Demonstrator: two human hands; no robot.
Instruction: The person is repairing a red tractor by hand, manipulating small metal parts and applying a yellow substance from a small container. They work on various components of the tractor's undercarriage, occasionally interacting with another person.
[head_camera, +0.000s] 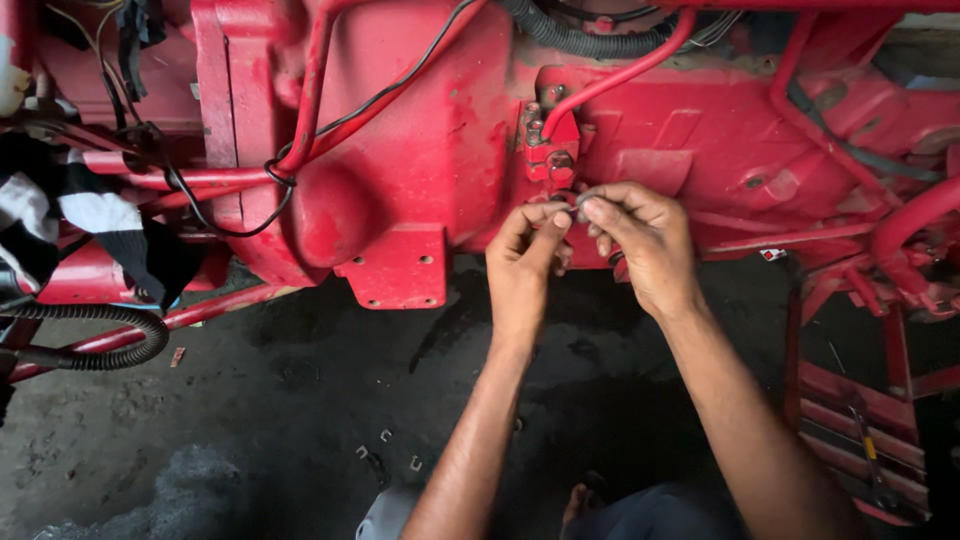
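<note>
Both my hands are raised to the side of a red machine body (420, 130). My left hand (525, 265) and my right hand (640, 240) pinch a small dark metal part (578, 200) between their fingertips. The part sits just under a red bracket with bolts and a tube fitting (548, 150). The part is too small and too covered by fingers to tell its kind. A thin red tube (620, 75) runs up from the bracket.
A red flange with bolt holes (400, 268) juts out to the left of my hands. Black wires (230, 200) and a ribbed black hose (100, 340) hang at left beside a black-and-white cloth (80, 215). Red frame rails (860, 400) stand at right. Small clips (385, 450) lie on the dark oily floor.
</note>
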